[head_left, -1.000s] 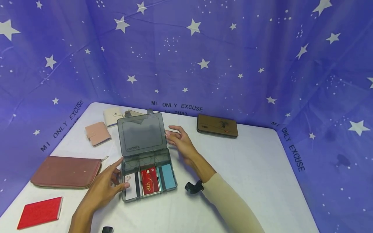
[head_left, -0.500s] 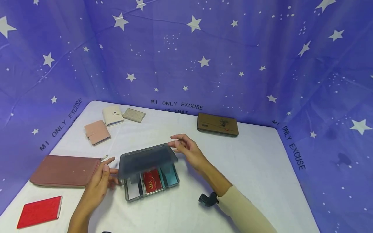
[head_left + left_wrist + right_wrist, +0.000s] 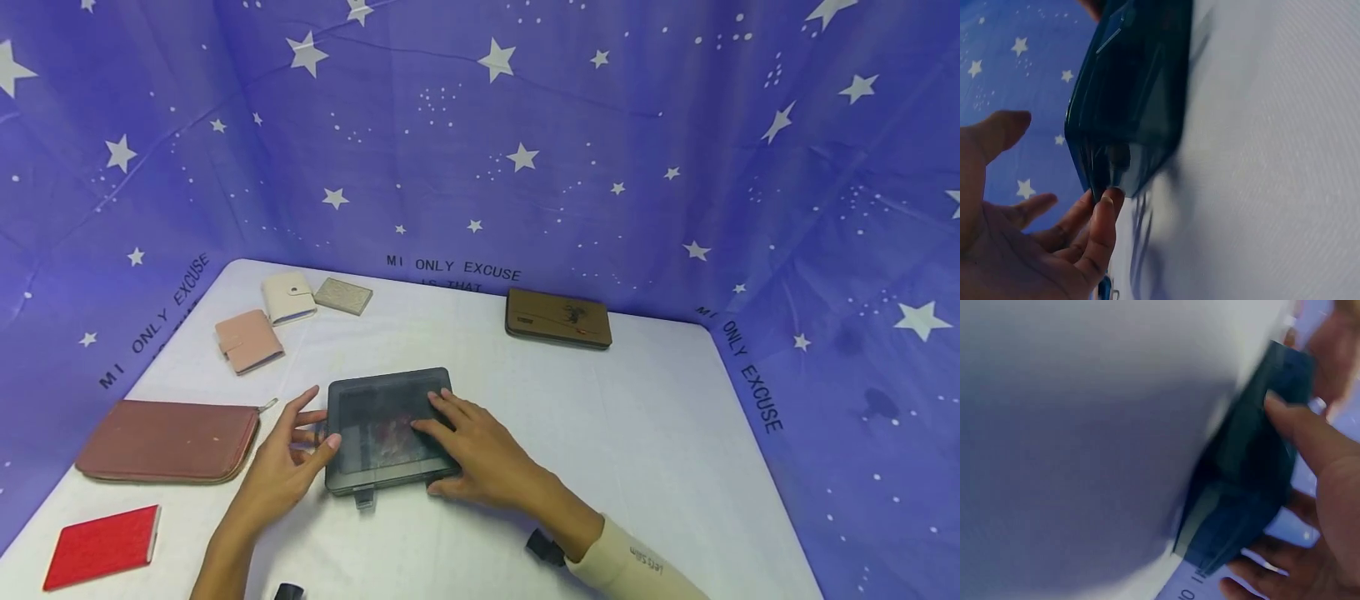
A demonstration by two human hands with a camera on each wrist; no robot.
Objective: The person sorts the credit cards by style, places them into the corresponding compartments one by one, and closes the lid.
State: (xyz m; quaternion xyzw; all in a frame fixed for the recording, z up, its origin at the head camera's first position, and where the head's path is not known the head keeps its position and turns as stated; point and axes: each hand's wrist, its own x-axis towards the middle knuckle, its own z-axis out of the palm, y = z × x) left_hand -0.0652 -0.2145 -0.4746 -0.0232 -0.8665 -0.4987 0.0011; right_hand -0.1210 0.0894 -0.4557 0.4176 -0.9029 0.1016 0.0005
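A smoky grey clear plastic card case lies on the white table with its lid down. A red card shows dimly through the lid. One latch tab sticks out at the case's front edge. My right hand rests on the right part of the lid, fingers spread, thumb by the front edge; in the right wrist view the thumb overlaps the case's front wall. At the left end, my left hand touches the case. In the left wrist view its fingertips meet the end wall, thumb apart.
A maroon zip wallet and a red booklet-like holder lie at the left. Pink and cream card holders and a beige case sit at the back left. A brown wallet is at the back right.
The case's lid, standing up a second ago, has swung down over the cards. My right hand has moved from the lid's far edge forward onto its top. The left hand has shifted slightly.
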